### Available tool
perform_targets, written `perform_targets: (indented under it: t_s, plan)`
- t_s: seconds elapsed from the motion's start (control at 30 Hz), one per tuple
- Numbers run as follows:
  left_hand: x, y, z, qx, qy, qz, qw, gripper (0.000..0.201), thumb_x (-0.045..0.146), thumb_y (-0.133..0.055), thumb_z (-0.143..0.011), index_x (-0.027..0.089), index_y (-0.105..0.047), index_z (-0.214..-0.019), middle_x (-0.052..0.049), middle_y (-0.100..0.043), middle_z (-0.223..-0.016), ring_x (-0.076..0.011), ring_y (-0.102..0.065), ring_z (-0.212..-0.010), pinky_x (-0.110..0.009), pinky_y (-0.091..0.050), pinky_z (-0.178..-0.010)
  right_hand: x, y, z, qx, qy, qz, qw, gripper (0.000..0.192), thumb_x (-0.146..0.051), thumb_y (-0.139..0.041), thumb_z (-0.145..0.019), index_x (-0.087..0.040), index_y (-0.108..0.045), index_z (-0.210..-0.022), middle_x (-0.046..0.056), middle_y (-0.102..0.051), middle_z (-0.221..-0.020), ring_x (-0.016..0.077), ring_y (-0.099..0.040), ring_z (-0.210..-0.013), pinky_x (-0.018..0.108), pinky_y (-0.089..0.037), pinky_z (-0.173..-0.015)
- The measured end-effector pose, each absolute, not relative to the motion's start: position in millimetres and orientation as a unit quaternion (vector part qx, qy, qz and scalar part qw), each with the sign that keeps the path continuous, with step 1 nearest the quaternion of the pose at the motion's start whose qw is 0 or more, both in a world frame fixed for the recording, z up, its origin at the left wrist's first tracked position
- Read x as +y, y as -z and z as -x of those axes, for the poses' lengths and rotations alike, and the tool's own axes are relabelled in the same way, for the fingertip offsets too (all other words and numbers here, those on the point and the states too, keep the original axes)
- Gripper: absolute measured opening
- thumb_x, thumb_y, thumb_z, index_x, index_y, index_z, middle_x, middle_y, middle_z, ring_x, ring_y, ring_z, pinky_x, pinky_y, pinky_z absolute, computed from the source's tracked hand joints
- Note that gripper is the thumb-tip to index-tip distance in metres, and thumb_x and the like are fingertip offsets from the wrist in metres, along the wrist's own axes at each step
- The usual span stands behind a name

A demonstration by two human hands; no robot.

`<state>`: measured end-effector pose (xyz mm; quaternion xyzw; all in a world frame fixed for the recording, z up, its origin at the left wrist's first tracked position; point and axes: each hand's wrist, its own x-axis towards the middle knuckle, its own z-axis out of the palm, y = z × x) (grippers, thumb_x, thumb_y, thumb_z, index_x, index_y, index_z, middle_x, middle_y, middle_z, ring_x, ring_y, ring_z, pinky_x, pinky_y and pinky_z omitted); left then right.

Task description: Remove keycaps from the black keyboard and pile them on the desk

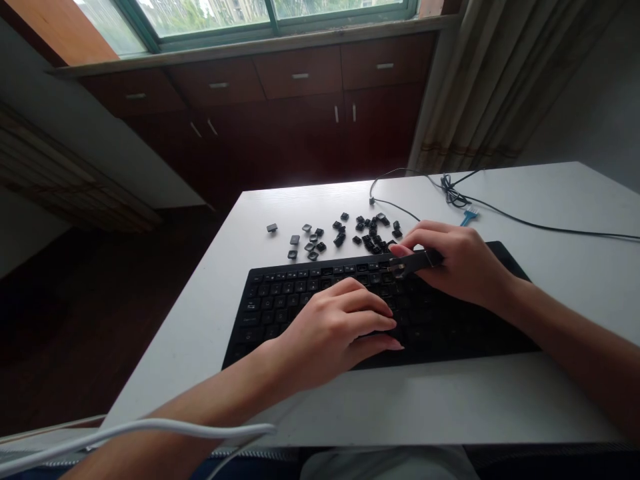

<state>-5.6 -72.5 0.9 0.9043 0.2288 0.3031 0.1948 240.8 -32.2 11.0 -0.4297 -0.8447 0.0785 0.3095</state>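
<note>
A black keyboard (pixel 280 300) lies across the white table (pixel 450 400). My left hand (pixel 340 330) rests flat on its middle keys, fingers together, holding nothing. My right hand (pixel 457 263) sits over the keyboard's upper right part and grips a small dark keycap puller tool (pixel 413 263), whose tip points left at the top key rows. Several loose black keycaps (pixel 345 237) lie scattered on the table just behind the keyboard, one keycap (pixel 272 228) apart at the far left.
A black cable (pixel 525 223) runs across the back right of the table, with a small blue brush (pixel 469 215) beside it. A white cord (pixel 150 430) crosses the near left edge. Dark wooden cabinets (pixel 300 100) and a curtain (pixel 500 80) stand beyond the table.
</note>
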Motion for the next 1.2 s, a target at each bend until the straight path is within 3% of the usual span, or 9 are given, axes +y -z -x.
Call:
perform_targets:
  t_s: [0.63,0.87,1.1,1.2]
  plan:
    - [-78,1,3,0.194,-0.314,-0.903,0.222,0.013,0.026,-0.074,-0.091,0.017,-0.077,-0.1,-0.005,-0.08,-0.101,-0.0162,-0.069,-0.085,-0.029,-0.059,-0.08,-31,-11,-240,-0.844,-0.076,0.438,0.301,0.019,-0.032,-0.062,-0.097,-0.019,-0.07,-0.084,0.007,-0.073,-0.09,0.0187,-0.068,-0.075,0.032,-0.052,-0.07]
    - [-69,-9,16,0.228,-0.287,-0.897,0.245,0.01,0.03,-0.08,-0.085,0.021,-0.079,-0.082,-0.006,-0.077,-0.103,-0.0167,-0.066,-0.088,-0.029,-0.058,-0.081,-32,-12,-240,-0.846,-0.071,0.436,0.298,0.02,-0.033,-0.062,-0.096,-0.019,-0.069,-0.084,0.006,-0.074,-0.09,0.0176,-0.066,-0.071,0.032,-0.05,-0.066]
    - [-69,-10,16,0.212,-0.25,-0.915,0.236,0.03,0.038,-0.078,-0.088,0.019,-0.075,-0.112,-0.008,-0.076,-0.115,-0.0207,-0.066,-0.099,-0.035,-0.056,-0.092,-31,-12,-240,-0.846,-0.063,0.435,0.302,0.022,-0.034,-0.061,-0.097,-0.02,-0.069,-0.083,0.006,-0.074,-0.089,0.0181,-0.067,-0.072,0.032,-0.051,-0.067]
    - [-73,-8,12,0.19,-0.246,-0.926,0.214,0.023,0.031,-0.072,-0.093,0.018,-0.075,-0.112,-0.005,-0.079,-0.111,-0.0197,-0.067,-0.099,-0.033,-0.054,-0.091,-31,-11,-239,-0.845,-0.064,0.438,0.3,0.022,-0.035,-0.061,-0.097,-0.02,-0.069,-0.083,0.006,-0.073,-0.089,0.018,-0.066,-0.072,0.032,-0.05,-0.067]
